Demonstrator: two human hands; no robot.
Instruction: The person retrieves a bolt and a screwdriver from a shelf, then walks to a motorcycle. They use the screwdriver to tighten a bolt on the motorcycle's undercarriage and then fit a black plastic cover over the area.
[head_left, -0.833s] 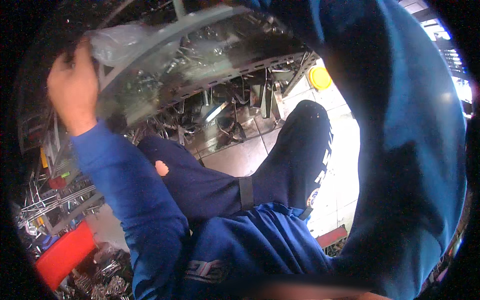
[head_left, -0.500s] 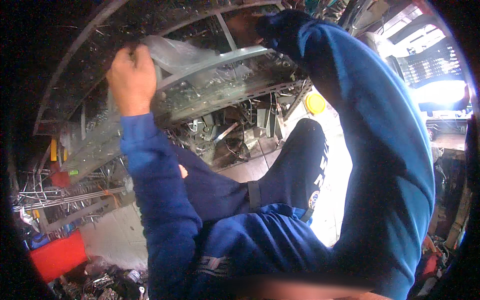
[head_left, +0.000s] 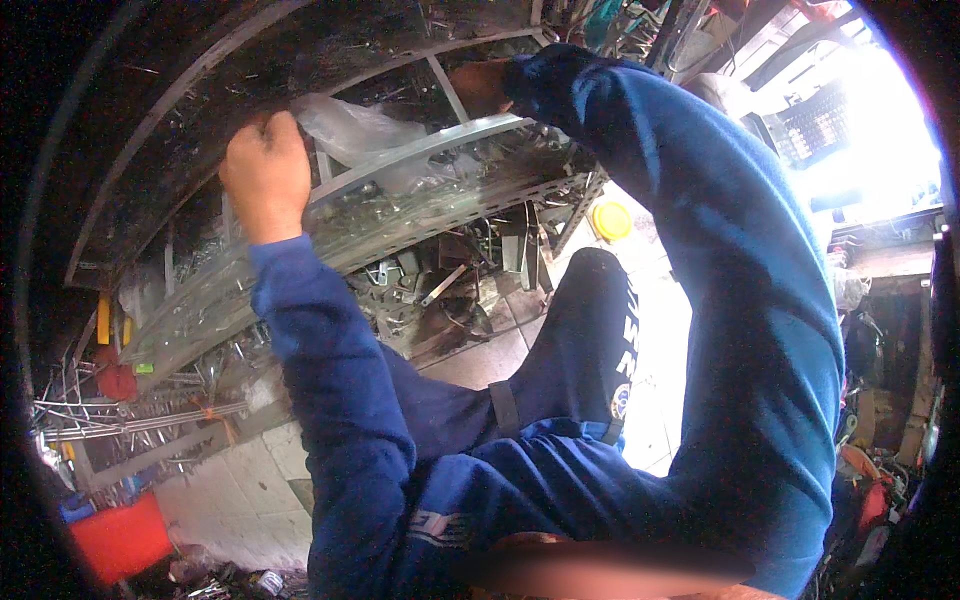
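My left hand (head_left: 267, 172) is raised over the near side of a metal rack with compartments (head_left: 400, 152). Its fingers are curled closed, and their tips are hidden from me. Right beside the knuckles lies a crumpled clear plastic bag (head_left: 358, 128); whether the fingers grip its edge is unclear. Farther right, my right hand (head_left: 484, 88) reaches over the rack's far compartment, next to a thin divider (head_left: 447, 86). Shadow covers that hand, so its fingers and anything in them cannot be made out.
Below the rack lie metal strips and loose parts (head_left: 460, 285). A round yellow lid (head_left: 612, 221) is on the pale tiled floor. Thin metal rods (head_left: 140, 420) and a red container (head_left: 122, 538) are at left. More clutter (head_left: 870, 480) lines the right side.
The plastic bag sits slightly lower and more bunched in the rack. My left hand remains closed beside it, and my right hand has shifted slightly left and down in the view.
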